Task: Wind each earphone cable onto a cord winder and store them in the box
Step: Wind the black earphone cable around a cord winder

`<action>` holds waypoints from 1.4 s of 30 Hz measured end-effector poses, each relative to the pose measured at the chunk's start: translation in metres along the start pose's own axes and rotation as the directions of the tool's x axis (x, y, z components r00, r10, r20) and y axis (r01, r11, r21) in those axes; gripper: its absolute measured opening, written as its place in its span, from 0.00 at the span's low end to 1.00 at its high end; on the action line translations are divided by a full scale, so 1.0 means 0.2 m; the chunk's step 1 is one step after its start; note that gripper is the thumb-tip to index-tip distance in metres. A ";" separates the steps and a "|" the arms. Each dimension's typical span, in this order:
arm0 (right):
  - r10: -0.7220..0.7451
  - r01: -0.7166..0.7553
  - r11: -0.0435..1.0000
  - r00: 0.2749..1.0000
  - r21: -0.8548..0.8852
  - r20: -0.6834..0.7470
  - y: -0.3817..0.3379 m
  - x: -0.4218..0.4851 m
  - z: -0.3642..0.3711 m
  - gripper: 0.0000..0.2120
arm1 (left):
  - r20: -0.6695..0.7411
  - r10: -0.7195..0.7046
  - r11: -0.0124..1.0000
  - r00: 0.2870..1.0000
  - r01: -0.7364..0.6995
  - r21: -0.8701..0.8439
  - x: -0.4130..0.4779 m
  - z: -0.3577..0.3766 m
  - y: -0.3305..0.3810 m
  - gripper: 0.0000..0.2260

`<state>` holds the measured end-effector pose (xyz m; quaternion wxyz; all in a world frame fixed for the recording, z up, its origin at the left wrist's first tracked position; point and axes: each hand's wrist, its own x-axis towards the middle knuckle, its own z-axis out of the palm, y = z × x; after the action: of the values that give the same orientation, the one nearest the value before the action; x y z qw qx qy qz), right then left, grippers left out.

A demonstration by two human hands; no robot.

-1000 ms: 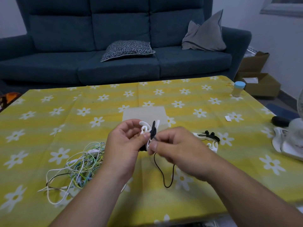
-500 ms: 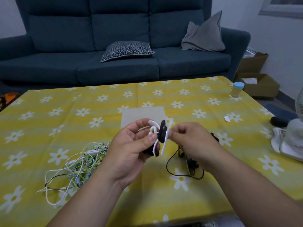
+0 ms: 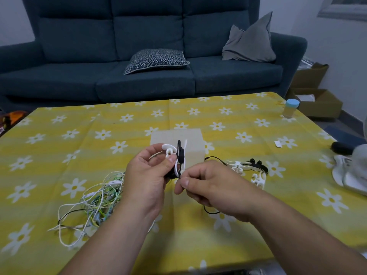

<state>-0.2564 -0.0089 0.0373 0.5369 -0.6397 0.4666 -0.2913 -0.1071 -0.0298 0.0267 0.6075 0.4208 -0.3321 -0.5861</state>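
My left hand (image 3: 148, 175) grips a white cord winder (image 3: 170, 153) upright above the table, with black earphone cable (image 3: 180, 153) wrapped round its middle. My right hand (image 3: 210, 185) pinches the loose black cable just below the winder; the slack loops down under that hand to the cloth (image 3: 211, 212). Behind the winder stands a small grey cardboard box (image 3: 194, 139). Two more white winders (image 3: 238, 165) lie to the right beside black earbuds (image 3: 258, 165). A tangle of white, green and black earphone cables (image 3: 95, 201) lies at the left.
The table wears a yellow daisy-print cloth (image 3: 59, 145). A blue-capped jar (image 3: 291, 108) stands at the far right corner, a white fan base (image 3: 351, 171) at the right edge. A dark blue sofa (image 3: 139, 56) sits behind, cardboard boxes (image 3: 315, 100) on the floor.
My right hand has swung from beside the winder's top down to below it, carrying the black cable round. More cable sits on the winder and the slack loop is shorter.
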 end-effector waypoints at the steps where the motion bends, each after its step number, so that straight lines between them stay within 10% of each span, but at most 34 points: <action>1: -0.020 0.020 1.000 1.000 0.023 -0.017 0.00 0.00 0.00 0.10 | 0.008 0.015 0.999 1.000 -0.016 0.036 0.00 0.00 -0.01 0.11; 8: -0.041 0.163 0.950 0.909 0.266 -0.414 -0.04 0.00 -0.14 0.14 | 0.196 0.061 0.941 0.979 -0.123 0.316 0.01 -0.01 -0.02 0.13; 13: -0.042 0.093 0.994 0.828 0.063 -0.559 -0.02 0.00 -0.19 0.14 | 0.385 -0.130 0.984 0.914 0.071 0.165 -0.03 0.01 0.01 0.14; 23: 0.155 -0.157 0.987 0.953 0.011 -0.261 0.05 0.03 -0.10 0.13 | 0.252 -0.104 0.993 0.962 0.115 -0.031 -0.03 0.04 0.04 0.16; 32: 0.024 -0.027 0.999 0.997 -0.042 -0.074 0.01 0.02 0.02 0.14 | -0.020 -0.031 0.999 0.999 0.031 -0.041 0.01 0.00 0.04 0.10; 42: -0.114 0.124 0.988 0.987 0.093 -0.112 -0.02 0.00 -0.02 0.13 | 0.042 0.074 0.983 0.996 -0.080 0.164 0.03 -0.03 0.02 0.11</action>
<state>-0.2589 -0.0108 0.0430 0.5243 -0.6224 0.4402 -0.3794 -0.1005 -0.0346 0.0272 0.5867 0.4459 -0.4066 -0.5401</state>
